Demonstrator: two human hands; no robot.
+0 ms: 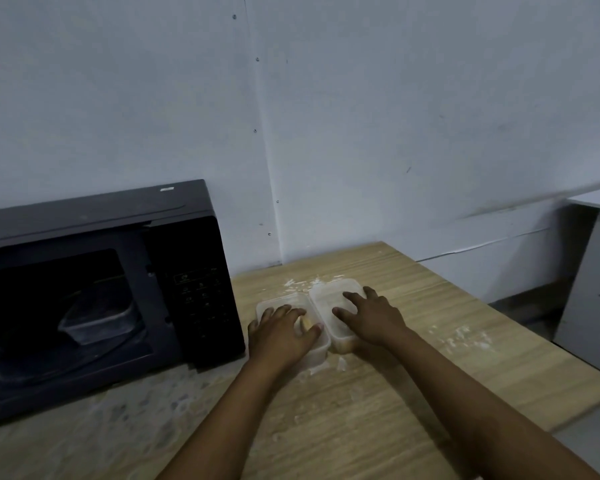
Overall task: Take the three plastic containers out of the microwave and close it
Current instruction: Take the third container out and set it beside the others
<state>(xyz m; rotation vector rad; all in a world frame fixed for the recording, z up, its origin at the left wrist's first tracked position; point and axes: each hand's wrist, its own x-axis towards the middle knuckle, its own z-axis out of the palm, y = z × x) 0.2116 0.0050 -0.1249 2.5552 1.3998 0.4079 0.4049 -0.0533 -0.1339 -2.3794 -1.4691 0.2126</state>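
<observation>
Now both hands rest, fingers spread flat, on two clear rectangular plastic containers (329,308) side by side on the wooden desk (430,323): left hand (281,332), right hand (371,318). A third container (99,318) sits inside the open black microwave (194,271), far left; reaching carelessly could tip it.

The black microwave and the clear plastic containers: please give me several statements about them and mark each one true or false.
1. The black microwave stands open. True.
2. Three clear plastic containers sit on the wooden table. False: two sit there; a third container is inside the microwave.
3. The left hand rests on the left container. True.
4. The right hand holds a spoon. False: it rests on the right container.
</observation>
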